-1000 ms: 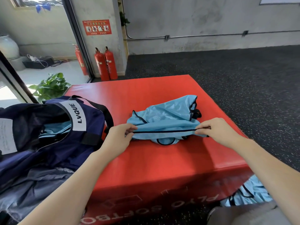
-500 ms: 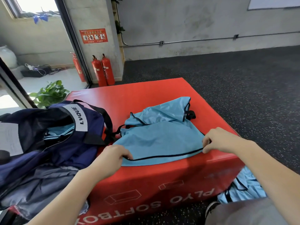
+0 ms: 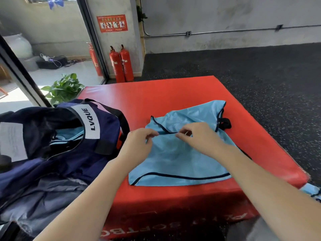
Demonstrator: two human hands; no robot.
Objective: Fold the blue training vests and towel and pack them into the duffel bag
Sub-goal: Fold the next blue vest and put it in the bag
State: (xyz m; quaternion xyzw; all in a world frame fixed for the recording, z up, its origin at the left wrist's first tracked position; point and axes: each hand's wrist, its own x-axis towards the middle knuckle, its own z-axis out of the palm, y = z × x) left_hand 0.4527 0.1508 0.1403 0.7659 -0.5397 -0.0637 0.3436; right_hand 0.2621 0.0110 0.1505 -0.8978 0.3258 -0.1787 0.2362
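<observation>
A light blue training vest (image 3: 175, 159) with black trim lies spread on the red soft box (image 3: 156, 94), its hem along the near edge. My left hand (image 3: 139, 143) and my right hand (image 3: 199, 136) are over the vest's middle, fingers curled, pinching the fabric near a black-trimmed edge. The navy duffel bag (image 3: 57, 150) stands open at the left on the box, with blue fabric (image 3: 67, 134) showing inside. More blue fabric (image 3: 311, 191) hangs low at the right, beside the box.
Two red fire extinguishers (image 3: 121, 63) stand by the wall behind the box, a third by the glass door. A potted plant (image 3: 64, 87) sits behind the bag. Dark speckled floor (image 3: 260, 75) surrounds the box.
Both hands let go of the hem at the near edge and moved forward and inward to the vest's middle. The vest now lies flatter on the box.
</observation>
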